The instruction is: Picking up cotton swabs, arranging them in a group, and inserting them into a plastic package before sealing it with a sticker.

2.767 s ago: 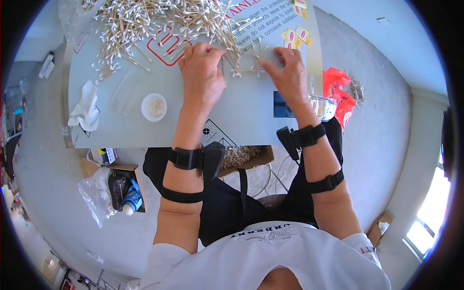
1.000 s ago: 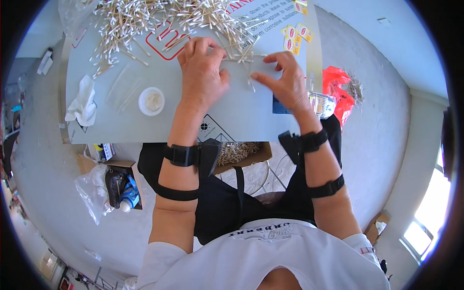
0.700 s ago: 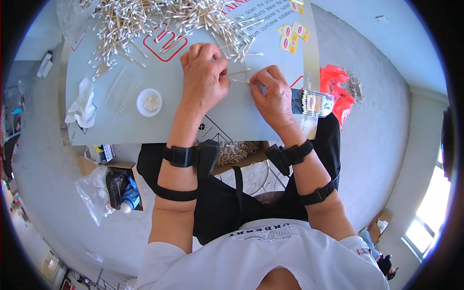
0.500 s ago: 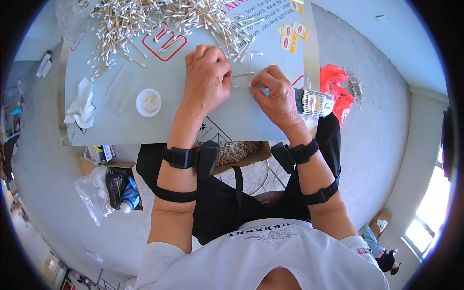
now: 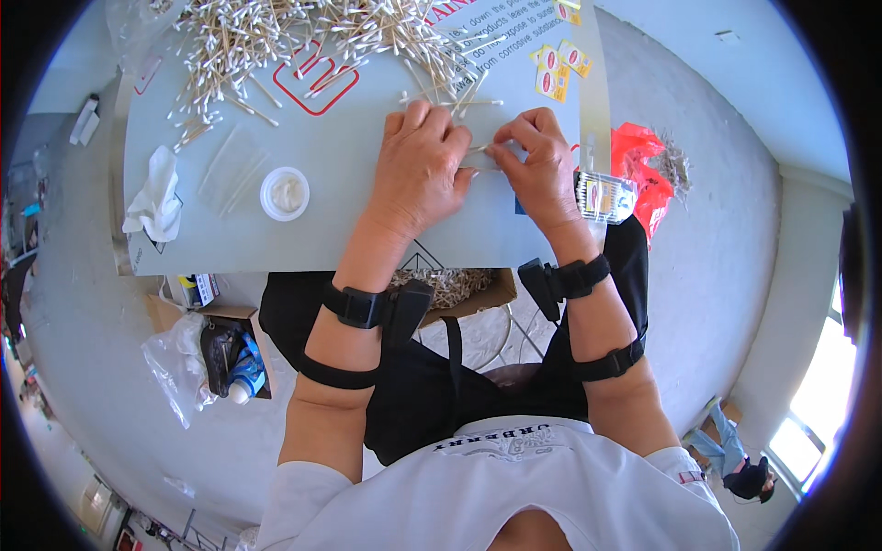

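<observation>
My left hand (image 5: 424, 158) is closed above the grey sheet, its fingers curled around one end of a cotton swab (image 5: 477, 149). The other end of this swab reaches the pinched thumb and forefinger of my right hand (image 5: 536, 163). Close to my left thumb a white swab tip shows; whether it belongs to another swab in that hand is hidden. Just beyond both hands lie several loose swabs (image 5: 478, 102), at the edge of a large heap of cotton swabs (image 5: 248, 55). Beside my right wrist is a clear pack of swabs (image 5: 604, 196) with a yellow label.
Left of my hands stand a round white tub of pale paste (image 5: 286, 194), clear plastic sleeves (image 5: 231, 170) and a crumpled tissue (image 5: 156, 202). Yellow labels (image 5: 553, 75) lie far right, near a red bag (image 5: 632, 147). Below the table edge sits a swab-filled carton (image 5: 455, 286).
My left hand has shifted right and slightly nearer the body. My right hand has moved a little right and away, its fingers now pinched on the swab. A person at lower right has moved.
</observation>
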`<state>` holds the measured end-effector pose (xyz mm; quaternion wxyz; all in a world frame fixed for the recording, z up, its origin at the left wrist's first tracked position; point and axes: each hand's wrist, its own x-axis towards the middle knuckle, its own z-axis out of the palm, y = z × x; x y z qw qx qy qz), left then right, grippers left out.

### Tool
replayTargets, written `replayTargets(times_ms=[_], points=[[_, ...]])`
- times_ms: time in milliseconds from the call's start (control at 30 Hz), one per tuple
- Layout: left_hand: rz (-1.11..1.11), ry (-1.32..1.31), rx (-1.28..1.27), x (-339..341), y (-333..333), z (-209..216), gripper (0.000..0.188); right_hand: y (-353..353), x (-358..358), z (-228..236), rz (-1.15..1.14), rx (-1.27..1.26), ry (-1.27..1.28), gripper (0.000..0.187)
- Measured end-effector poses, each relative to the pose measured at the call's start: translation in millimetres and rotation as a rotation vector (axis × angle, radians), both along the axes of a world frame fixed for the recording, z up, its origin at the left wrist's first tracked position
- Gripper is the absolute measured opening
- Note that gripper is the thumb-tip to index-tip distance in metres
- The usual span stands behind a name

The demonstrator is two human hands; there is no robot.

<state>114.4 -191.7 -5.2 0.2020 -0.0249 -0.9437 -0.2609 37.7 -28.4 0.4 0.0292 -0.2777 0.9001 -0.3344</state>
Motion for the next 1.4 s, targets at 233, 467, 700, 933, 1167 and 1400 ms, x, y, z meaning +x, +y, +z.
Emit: replayTargets(times_ms=[233, 467, 700, 933, 1167, 1400], points=[[-0.043, -0.035, -0.001, 6.6, -0.7, -0.5, 0.016, -5.8, -6.5, 0.8, 0.013, -0.166, -0.225, 0.026], [-0.049, -0.045, 0.022, 7.3, -1.8, 0.6, 0.017, -25.4, -56.9, -6.0, 0.127, 0.004, 0.164, 0.04], [-0.048, -0.034, 0.034, 6.2, -2.4, 1.1, 0.022, -10.6, -50.2, 0.4, 0.172, -0.005, 0.043, 0.022], [0.046, -0.032, 0.053, 8.9, -4.7, 3.7, 0.039, 2.9, -25.2, 2.0, 0.173, -0.073, -0.016, 0.015], [0.037, -0.04, 0.08, 12.0, -7.9, 5.7, 0.043, -0.5, -25.8, 2.1, 0.182, -0.142, -0.236, 0.019], [0.032, -0.043, 0.066, 10.8, -11.3, 5.1, 0.036, -18.6, -55.1, -3.9, 0.278, -0.109, 0.036, 0.017]])
